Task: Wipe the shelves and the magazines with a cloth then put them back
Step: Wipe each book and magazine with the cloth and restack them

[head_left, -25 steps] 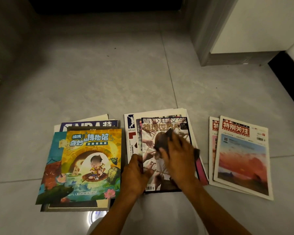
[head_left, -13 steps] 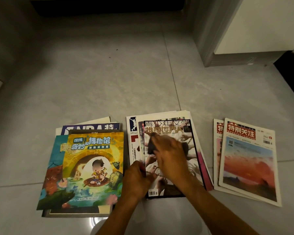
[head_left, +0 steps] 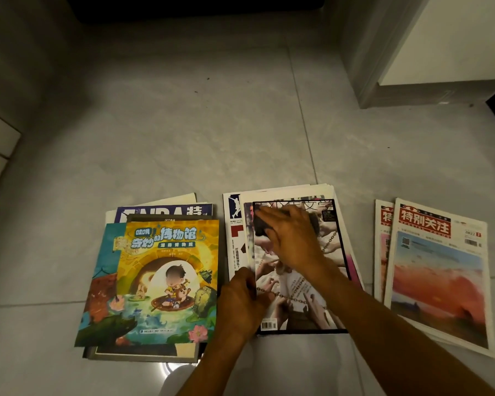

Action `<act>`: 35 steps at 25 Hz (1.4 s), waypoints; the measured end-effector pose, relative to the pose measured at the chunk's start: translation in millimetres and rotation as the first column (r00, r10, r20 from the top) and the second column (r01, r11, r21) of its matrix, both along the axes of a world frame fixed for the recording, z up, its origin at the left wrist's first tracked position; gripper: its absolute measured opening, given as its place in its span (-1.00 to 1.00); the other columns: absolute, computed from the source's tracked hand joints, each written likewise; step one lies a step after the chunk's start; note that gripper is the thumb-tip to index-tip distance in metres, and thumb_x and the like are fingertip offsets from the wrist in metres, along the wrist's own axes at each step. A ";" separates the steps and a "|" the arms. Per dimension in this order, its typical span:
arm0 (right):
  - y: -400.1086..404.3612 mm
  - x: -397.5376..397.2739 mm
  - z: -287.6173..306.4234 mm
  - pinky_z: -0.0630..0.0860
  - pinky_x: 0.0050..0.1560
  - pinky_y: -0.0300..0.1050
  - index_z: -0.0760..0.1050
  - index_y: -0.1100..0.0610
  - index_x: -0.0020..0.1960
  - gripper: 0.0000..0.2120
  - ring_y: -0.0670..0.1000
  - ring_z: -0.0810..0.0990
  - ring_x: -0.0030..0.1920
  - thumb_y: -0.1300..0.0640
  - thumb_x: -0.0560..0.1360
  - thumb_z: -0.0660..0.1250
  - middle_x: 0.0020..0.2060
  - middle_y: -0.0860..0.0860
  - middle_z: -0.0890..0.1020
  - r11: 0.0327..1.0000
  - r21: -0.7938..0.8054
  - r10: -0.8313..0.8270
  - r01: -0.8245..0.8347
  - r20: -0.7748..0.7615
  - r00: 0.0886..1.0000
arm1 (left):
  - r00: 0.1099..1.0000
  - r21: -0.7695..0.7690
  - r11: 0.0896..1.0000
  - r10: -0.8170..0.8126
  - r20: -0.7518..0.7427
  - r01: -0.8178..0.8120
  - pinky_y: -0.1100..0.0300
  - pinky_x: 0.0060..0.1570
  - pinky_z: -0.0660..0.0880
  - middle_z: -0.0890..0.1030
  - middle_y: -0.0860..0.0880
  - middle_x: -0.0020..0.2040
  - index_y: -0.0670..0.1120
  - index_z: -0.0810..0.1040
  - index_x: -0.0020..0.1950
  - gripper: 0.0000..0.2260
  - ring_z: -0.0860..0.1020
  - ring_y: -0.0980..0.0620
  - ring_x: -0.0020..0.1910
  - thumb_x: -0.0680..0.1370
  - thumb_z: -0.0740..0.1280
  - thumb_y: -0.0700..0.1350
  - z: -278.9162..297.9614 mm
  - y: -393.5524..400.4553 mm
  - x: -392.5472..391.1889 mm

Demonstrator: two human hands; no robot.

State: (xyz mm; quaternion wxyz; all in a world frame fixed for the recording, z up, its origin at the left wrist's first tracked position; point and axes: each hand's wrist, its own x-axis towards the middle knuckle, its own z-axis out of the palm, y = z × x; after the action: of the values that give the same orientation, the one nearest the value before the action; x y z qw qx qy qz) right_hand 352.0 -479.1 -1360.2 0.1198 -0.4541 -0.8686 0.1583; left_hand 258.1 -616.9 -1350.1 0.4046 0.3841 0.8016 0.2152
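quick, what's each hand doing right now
Left hand: grips the left edge of the top magazine of the middle pile.
Right hand: fingers flat, pressing a dark cloth onto that cover.

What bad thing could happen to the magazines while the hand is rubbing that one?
1. The right hand presses a dark cloth on the top magazine. That pile is uneven, so a hard rub might slide it or crease the cover, though the left hand steadies its edge.
2. The yellow picture book lies close beside the left hand; an elbow or wrist could nudge that pile crooked.
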 end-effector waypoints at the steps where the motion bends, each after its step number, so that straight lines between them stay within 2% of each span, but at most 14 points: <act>1: 8.6 -2.9 1.6 0.24 0.30 0.02 0.35 -0.05 0.44 -0.48 0.10 0.37 0.30 0.14 0.51 0.35 0.38 -0.08 0.45 0.999 -0.030 -0.039 0.039 0.013 0.999 | 1.000 0.005 1.000 0.001 0.009 -0.001 0.46 -0.30 0.40 0.53 0.08 -0.01 -0.02 0.43 -0.11 -0.79 0.51 0.10 0.00 0.45 0.47 -0.10 -0.9 -0.6 0.3; 6: -53.6 16.5 -0.9 0.42 0.16 0.08 0.44 0.01 0.38 -0.42 0.13 0.48 0.20 0.16 0.38 0.49 0.32 -0.05 0.52 0.997 0.066 0.042 -0.042 0.006 0.999 | 1.000 0.027 1.000 -0.004 0.024 0.003 0.47 -0.24 0.43 0.52 0.10 -0.14 0.00 0.42 -0.12 -0.79 0.57 0.08 -0.02 0.45 0.46 -0.12 3.3 -1.5 0.8; 12: -11.1 -6.1 3.2 0.29 0.32 0.10 0.38 -0.02 0.42 -0.46 0.12 0.39 0.31 0.12 0.47 0.40 0.36 -0.05 0.48 0.997 -0.031 -0.071 0.071 0.011 0.997 | 1.000 -0.017 1.000 0.018 0.015 -0.017 0.49 -0.34 0.34 0.50 0.09 -0.02 -0.01 0.41 -0.11 -0.78 0.52 0.10 0.00 0.45 0.47 -0.10 1.5 -2.0 0.7; 15: -37.3 29.8 -3.7 0.43 0.18 0.16 0.43 0.01 0.38 -0.40 0.17 0.48 0.23 0.15 0.37 0.50 0.31 -0.01 0.53 0.990 0.094 0.105 -0.107 0.028 0.994 | 1.000 -0.022 1.000 0.010 0.011 -0.010 0.49 -0.36 0.34 0.51 0.08 -0.05 -0.01 0.41 -0.11 -0.78 0.53 0.11 -0.05 0.45 0.47 -0.10 2.8 -1.5 0.4; 19: 15.9 57.9 0.6 0.38 0.16 0.21 0.43 0.04 0.39 -0.49 0.27 0.47 0.19 0.18 0.47 0.42 0.22 0.15 0.57 0.918 -0.016 -0.398 0.397 -0.048 0.916 | 1.000 -0.026 1.000 0.016 0.015 -0.016 0.46 -0.36 0.38 0.56 0.07 0.01 -0.01 0.44 -0.07 -0.78 0.53 0.10 -0.07 0.44 0.48 -0.08 1.8 -1.3 0.6; 20: 10.3 50.2 -0.5 0.38 0.17 0.22 0.41 0.04 0.41 -0.45 0.27 0.46 0.21 0.17 0.45 0.44 0.24 0.14 0.56 0.902 -0.009 -0.431 0.431 -0.028 0.902 | 1.000 -0.032 0.999 0.025 0.011 -0.024 0.46 -0.36 0.37 0.58 0.05 0.02 0.00 0.44 -0.08 -0.78 0.54 0.09 -0.06 0.44 0.48 -0.08 1.6 -1.7 0.0; 21: -4.5 37.2 -2.3 0.38 0.20 0.22 0.37 0.02 0.43 -0.38 0.26 0.45 0.25 0.15 0.41 0.47 0.27 0.10 0.54 0.931 0.010 -0.364 0.364 0.018 0.931 | 0.999 -0.040 0.999 0.032 0.007 -0.032 0.45 -0.35 0.38 0.59 0.02 0.03 0.00 0.44 -0.09 -0.78 0.56 0.08 -0.05 0.44 0.48 -0.08 1.9 -1.5 0.7; 23: -51.3 19.0 -7.3 0.39 0.25 0.16 0.36 0.00 0.43 -0.30 0.19 0.46 0.27 0.15 0.34 0.51 0.31 0.03 0.51 0.998 0.055 -0.003 -0.003 0.104 0.995 | 0.999 -0.050 0.998 0.033 0.001 -0.033 0.37 -0.26 0.46 0.61 -0.02 0.04 0.01 0.44 -0.09 -0.78 0.58 0.04 -0.01 0.44 0.48 -0.07 0.6 -1.4 2.6; 25: -37.2 25.7 -7.0 0.37 0.26 0.15 0.37 -0.01 0.41 -0.33 0.16 0.46 0.28 0.11 0.35 0.51 0.37 -0.02 0.46 0.968 0.128 0.201 -0.215 0.110 0.973 | 0.999 -0.046 0.998 0.033 0.003 -0.033 0.29 -0.17 0.52 0.62 0.00 0.01 0.00 0.45 -0.07 -0.78 0.59 0.03 -0.02 0.44 0.48 -0.06 -1.7 -1.9 2.4; 29: 6.7 30.8 -5.3 0.19 0.41 0.11 0.25 0.03 0.49 -0.48 0.12 0.26 0.45 0.04 0.57 0.27 0.49 0.00 0.28 0.959 -0.018 -0.281 0.282 0.061 0.958 | 0.999 -0.039 0.999 0.038 0.023 -0.037 0.41 -0.35 0.42 0.58 0.04 -0.02 0.00 0.44 -0.06 -0.77 0.58 0.07 -0.09 0.44 0.48 -0.07 -1.7 -3.0 2.4; 30: -10.8 20.6 -8.6 0.19 0.42 0.13 0.25 0.04 0.49 -0.46 0.12 0.26 0.46 0.04 0.55 0.30 0.49 0.02 0.28 0.972 0.017 -0.234 0.233 0.054 0.971 | 0.999 -0.035 0.999 0.035 0.022 -0.034 0.42 -0.34 0.41 0.57 0.05 -0.05 0.00 0.43 -0.08 -0.78 0.58 0.07 -0.10 0.45 0.47 -0.07 -0.9 -3.1 2.3; 33: -48.3 20.7 -11.3 0.28 0.39 0.18 0.33 0.04 0.45 -0.37 0.10 0.35 0.42 0.06 0.43 0.45 0.44 0.03 0.37 0.960 0.136 0.226 -0.243 0.132 0.965 | 1.000 -0.031 0.999 0.010 0.022 -0.010 0.44 -0.32 0.39 0.53 0.11 -0.12 0.03 0.41 -0.06 -0.77 0.55 0.13 -0.15 0.46 0.46 -0.09 1.0 -2.8 2.2; 34: -32.4 29.4 -10.2 0.26 0.39 0.17 0.32 0.04 0.45 -0.36 0.11 0.35 0.42 0.06 0.43 0.45 0.44 0.03 0.37 0.964 0.093 0.235 -0.248 0.128 0.963 | 0.999 -0.029 0.999 0.017 0.032 -0.016 0.43 -0.32 0.40 0.54 0.10 -0.10 0.01 0.42 -0.06 -0.77 0.55 0.14 -0.15 0.45 0.47 -0.09 -0.2 -2.7 2.0; 35: -11.5 36.7 -9.7 0.23 0.40 0.15 0.30 0.05 0.47 -0.38 0.12 0.32 0.43 0.06 0.46 0.42 0.45 0.02 0.34 0.993 0.060 0.093 -0.100 0.115 0.989 | 0.999 -0.027 0.999 0.027 0.041 -0.026 0.41 -0.32 0.43 0.55 0.09 -0.07 0.00 0.44 -0.05 -0.78 0.55 0.13 -0.14 0.45 0.47 -0.09 -1.1 -2.3 2.2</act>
State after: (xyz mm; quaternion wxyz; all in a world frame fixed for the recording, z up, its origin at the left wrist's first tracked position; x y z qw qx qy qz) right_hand 388.7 -490.7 -1369.9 0.0781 -0.4154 -0.8996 0.1099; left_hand 260.3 -619.1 -1351.2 0.4235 0.3635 0.8007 0.2177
